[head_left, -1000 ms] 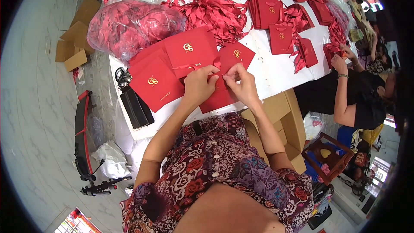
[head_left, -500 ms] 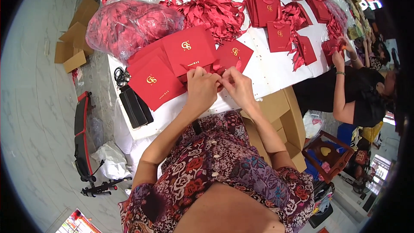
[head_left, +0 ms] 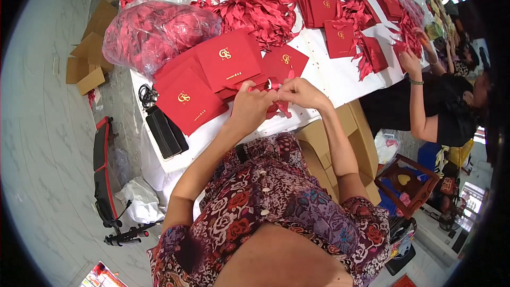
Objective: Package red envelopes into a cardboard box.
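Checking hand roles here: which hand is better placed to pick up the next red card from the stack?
Probably left: the left hand lies right beside the stack of red cards; the right hand sits farther off.

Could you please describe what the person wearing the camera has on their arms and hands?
Both forearms are bare; the left hand and right hand wear no gloves, and no rings or bracelets are visible. Short sleeves of a floral top in maroon, purple and white cover the upper arms.
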Action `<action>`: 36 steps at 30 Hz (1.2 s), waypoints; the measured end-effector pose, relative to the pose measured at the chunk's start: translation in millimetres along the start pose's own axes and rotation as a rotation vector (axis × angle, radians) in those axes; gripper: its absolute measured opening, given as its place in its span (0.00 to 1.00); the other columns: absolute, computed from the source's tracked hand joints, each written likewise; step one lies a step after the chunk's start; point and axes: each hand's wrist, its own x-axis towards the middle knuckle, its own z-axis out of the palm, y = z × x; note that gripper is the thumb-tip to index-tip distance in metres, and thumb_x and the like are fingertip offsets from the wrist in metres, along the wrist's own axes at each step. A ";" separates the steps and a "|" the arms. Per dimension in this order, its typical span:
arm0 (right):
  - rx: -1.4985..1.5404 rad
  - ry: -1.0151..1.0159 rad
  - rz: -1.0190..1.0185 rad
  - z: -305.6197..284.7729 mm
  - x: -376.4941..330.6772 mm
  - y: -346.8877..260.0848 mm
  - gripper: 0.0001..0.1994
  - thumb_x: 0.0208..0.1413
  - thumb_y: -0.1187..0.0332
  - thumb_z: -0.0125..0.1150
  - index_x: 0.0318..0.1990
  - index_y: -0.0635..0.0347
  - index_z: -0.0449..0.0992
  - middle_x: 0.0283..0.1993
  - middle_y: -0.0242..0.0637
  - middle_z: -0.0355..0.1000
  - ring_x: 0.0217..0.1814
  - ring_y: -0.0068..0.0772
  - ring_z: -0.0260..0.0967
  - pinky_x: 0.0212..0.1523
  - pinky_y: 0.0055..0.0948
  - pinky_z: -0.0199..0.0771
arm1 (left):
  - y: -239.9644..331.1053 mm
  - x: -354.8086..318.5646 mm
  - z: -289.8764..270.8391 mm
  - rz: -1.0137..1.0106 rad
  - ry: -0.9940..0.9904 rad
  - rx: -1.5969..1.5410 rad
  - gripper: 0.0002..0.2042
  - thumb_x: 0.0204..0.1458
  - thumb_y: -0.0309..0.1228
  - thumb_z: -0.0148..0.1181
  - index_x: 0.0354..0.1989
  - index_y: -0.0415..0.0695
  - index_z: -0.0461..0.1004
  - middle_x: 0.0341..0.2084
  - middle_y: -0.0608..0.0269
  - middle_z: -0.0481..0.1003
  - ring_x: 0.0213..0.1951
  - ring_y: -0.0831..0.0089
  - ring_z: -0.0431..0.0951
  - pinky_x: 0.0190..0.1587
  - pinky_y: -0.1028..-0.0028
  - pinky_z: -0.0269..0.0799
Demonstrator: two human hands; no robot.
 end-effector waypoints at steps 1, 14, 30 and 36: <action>0.070 0.003 0.029 -1.4 1.4 1.4 0.08 0.53 0.68 0.59 0.35 0.62 0.82 0.29 0.36 0.75 0.34 0.26 0.70 0.38 0.25 0.69 | -0.7 0.5 0.9 0.018 0.035 -0.009 0.02 0.50 0.29 0.58 0.29 0.49 0.70 0.17 0.66 0.71 0.25 0.71 0.74 0.46 0.68 0.61; 0.408 0.247 0.190 23.9 28.3 34.2 0.08 0.48 0.67 0.65 0.25 0.63 0.79 0.18 0.25 0.70 0.19 0.13 0.60 0.19 0.20 0.58 | 8.7 -6.5 8.5 -0.075 -0.099 -0.327 0.05 0.46 0.27 0.61 0.31 0.49 0.72 0.20 0.67 0.75 0.26 0.69 0.73 0.39 0.70 0.56; -0.166 0.412 0.631 49.1 -25.4 83.8 0.25 0.54 0.48 0.56 0.18 0.62 0.78 0.20 0.44 0.74 0.25 0.41 0.74 0.30 0.34 0.72 | -9.5 -12.7 4.2 -0.401 0.081 -0.321 0.08 0.47 0.29 0.60 0.37 0.48 0.75 0.22 0.65 0.76 0.23 0.66 0.75 0.31 0.69 0.68; -0.195 0.725 0.435 70.9 -3.7 90.1 0.16 0.48 0.57 0.64 0.23 0.62 0.74 0.21 0.45 0.73 0.27 0.47 0.73 0.31 0.40 0.71 | -7.3 -16.4 10.2 -0.392 0.043 -0.357 0.09 0.46 0.29 0.61 0.37 0.46 0.74 0.25 0.62 0.78 0.28 0.65 0.78 0.35 0.68 0.70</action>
